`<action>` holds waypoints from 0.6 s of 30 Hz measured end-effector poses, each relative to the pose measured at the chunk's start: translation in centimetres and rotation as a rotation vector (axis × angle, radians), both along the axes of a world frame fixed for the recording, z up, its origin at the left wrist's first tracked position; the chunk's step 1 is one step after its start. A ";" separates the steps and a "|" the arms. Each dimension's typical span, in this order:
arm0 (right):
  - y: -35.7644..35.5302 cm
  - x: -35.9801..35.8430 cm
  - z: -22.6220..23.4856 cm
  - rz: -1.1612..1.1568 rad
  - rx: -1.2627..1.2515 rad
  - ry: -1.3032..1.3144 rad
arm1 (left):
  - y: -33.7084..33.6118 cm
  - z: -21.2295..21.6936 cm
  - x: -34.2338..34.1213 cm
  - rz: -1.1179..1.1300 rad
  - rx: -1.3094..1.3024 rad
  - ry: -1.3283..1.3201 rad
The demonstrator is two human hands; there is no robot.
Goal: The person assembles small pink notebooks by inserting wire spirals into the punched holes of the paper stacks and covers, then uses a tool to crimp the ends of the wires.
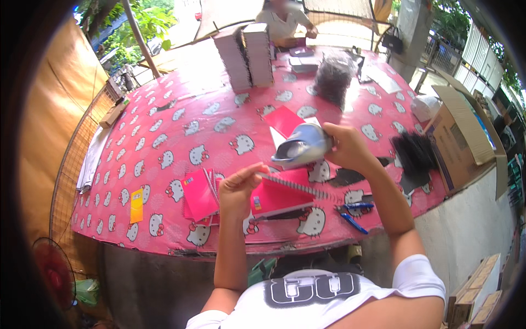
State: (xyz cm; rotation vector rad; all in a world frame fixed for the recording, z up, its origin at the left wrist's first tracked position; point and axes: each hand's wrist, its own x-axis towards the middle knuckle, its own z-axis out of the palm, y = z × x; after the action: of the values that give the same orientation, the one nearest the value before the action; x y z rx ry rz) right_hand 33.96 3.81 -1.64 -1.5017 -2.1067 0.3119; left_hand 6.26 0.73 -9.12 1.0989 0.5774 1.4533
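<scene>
— What is each hand gripping, there at mid-frame?

— The left hand point(239, 185) is closed, fingers pinched on the wire-bound edge of a red spiral notebook point(282, 196) resting tilted on the pink patterned tablecloth point(181, 115). The right hand point(346, 146) is clenched around a pale blue-grey tool point(301, 147), just above it.

— And the notebook?

— Shut, glossy red cover, coil running toward the right. More red notebooks point(198, 194) lie just left of it.
</scene>
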 end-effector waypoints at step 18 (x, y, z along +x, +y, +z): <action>-3.3 8.3 -5.4 -0.593 0.333 0.101 | 0.0 -0.2 0.7 -0.035 -0.011 -0.049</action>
State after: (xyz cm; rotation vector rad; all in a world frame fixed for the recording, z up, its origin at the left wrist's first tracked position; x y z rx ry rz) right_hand 42.25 0.47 -7.04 -1.7636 -1.4547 -0.1711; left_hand 7.00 0.68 -9.36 1.0570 0.5280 1.4416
